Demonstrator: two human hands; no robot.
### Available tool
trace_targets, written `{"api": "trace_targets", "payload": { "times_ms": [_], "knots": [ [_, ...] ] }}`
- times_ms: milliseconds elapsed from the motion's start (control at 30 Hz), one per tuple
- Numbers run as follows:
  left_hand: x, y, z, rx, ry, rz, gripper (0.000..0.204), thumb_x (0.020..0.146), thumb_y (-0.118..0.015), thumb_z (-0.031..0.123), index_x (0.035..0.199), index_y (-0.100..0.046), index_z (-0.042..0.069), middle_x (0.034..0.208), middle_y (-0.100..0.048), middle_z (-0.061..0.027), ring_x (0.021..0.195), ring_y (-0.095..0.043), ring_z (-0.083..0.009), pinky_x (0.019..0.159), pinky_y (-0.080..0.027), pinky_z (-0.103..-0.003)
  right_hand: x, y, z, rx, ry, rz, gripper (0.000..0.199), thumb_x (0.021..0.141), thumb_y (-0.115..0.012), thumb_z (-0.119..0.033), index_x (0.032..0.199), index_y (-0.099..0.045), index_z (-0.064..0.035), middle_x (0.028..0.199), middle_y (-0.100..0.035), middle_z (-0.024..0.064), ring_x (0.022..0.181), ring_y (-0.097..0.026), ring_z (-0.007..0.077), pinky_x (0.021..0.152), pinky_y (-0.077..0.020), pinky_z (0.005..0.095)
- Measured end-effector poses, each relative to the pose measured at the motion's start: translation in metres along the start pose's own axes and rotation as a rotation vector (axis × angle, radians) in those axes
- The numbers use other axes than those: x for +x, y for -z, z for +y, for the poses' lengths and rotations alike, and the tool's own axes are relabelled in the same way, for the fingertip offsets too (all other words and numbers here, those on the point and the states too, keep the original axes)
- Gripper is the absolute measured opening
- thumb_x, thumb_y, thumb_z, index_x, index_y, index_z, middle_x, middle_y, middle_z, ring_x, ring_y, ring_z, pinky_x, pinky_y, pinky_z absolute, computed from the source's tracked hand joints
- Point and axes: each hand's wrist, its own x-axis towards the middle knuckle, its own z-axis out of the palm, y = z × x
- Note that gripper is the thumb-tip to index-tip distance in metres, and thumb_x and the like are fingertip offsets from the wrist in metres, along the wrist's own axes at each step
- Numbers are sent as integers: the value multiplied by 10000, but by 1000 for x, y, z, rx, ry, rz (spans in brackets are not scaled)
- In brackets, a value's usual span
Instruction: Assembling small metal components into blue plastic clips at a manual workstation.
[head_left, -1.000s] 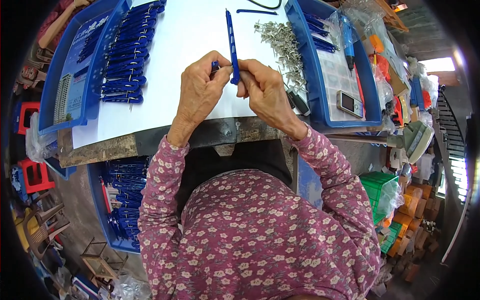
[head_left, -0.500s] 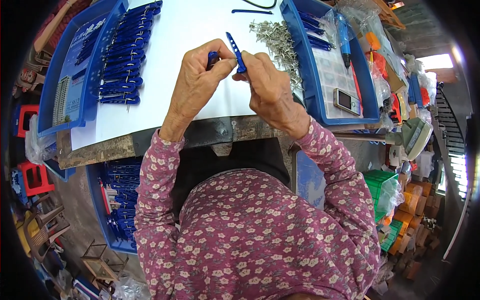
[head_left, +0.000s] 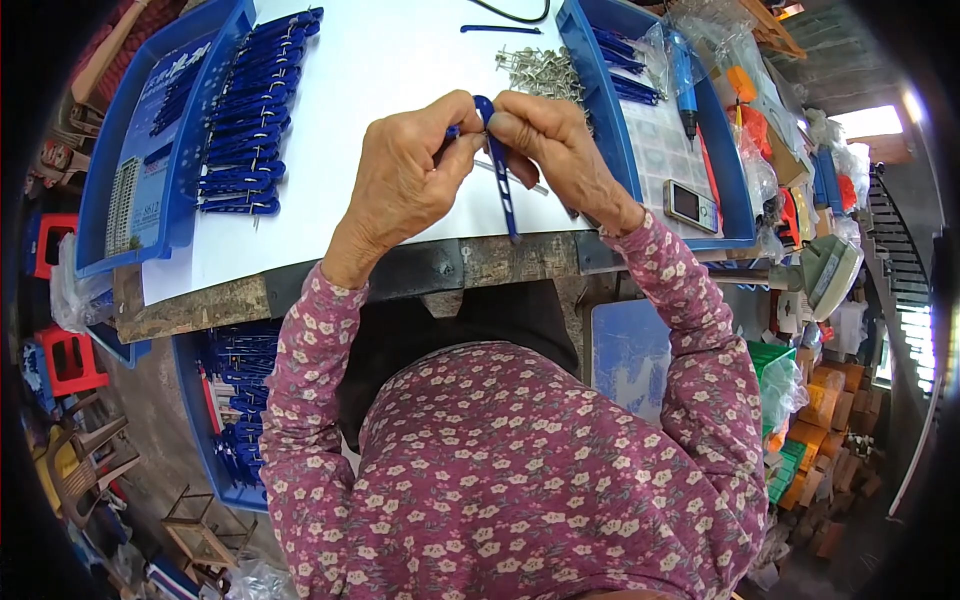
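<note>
Both of my hands meet over the front part of the white-covered table. Between their fingertips hangs a slim blue plastic clip piece (head_left: 503,185) with a row of holes, its rounded end up and its narrow end pointing toward me. My right hand (head_left: 570,155) pinches it near the top. My left hand (head_left: 410,170) is closed on another blue plastic part (head_left: 449,136), mostly hidden by the fingers. Under the right hand a thin silvery rod (head_left: 540,188) shows in part. Just beyond lies a pile of small metal fittings (head_left: 540,70).
A long row of blue clips (head_left: 245,115) lies at left beside a blue tray (head_left: 175,235). At right, another blue tray (head_left: 625,190) holds blue pieces, a blue tool (head_left: 685,85) and a phone (head_left: 690,205). A lone blue strip (head_left: 500,29) lies at the far side.
The clip piece in my right hand has swung from pointing away to pointing toward me. My hands have come together, the right wrist shifting right and turning.
</note>
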Motion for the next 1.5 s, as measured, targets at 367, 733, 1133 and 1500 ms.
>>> {"api": "trace_targets", "payload": {
  "times_ms": [367, 733, 1133, 1500],
  "knots": [
    [5, -6, -11, 416, -292, 168, 67, 772, -582, 22, 781, -520, 46, 584, -549, -75, 433, -512, -196, 422, -370, -302, 14, -2, 10, 650, -443, 16, 256, 897, -525, -182, 747, -585, 16, 557, -521, 35, 374, -328, 34, 339, -206, 199],
    [-1, -6, -23, 364, -132, 234, 62, 800, -567, 63, 763, -521, 45, 552, -530, -62, 417, -493, -177, 417, -359, -300, 14, -23, 11, 44, -199, 190, 159, 886, -535, -109, 864, -629, 16, 612, -545, -7, 462, -397, 17, 391, -268, 167],
    [-4, -5, -14, -83, 158, 151, 101, 844, -558, 76, 760, -542, 20, 561, -423, 54, 505, -332, -16, 444, -244, -194, -8, -21, 9, -30, -15, 47, 314, 828, -481, 44, 1142, -483, 28, 778, -616, 87, 645, -618, 151, 543, -484, 288],
    [-4, -8, -7, 116, 10, 45, 59, 793, -544, 61, 747, -530, 27, 492, -481, -91, 420, -490, -226, 429, -348, -329, -15, -6, 17, -489, 272, 50, 203, 760, -556, 52, 952, -555, -15, 655, -558, 76, 530, -577, 190, 468, -442, 289]
  ]
}}
